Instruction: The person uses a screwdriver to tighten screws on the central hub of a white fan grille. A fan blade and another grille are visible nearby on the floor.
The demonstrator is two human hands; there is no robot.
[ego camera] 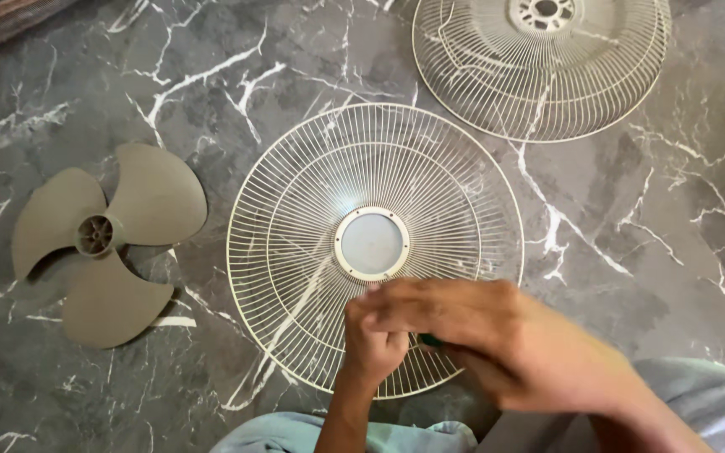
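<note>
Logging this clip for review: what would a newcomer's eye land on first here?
The round wire fan guard lying flat mid-floor, with both hands, left hand and right hand, meeting over its near rim. A three-bladed fan blade lies to its left, a second guard at top right.

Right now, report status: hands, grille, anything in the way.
Left hand and right hand together over front grille's near edge, small green item between them. Fan blade left, rear grille beyond; neither touching.
</note>
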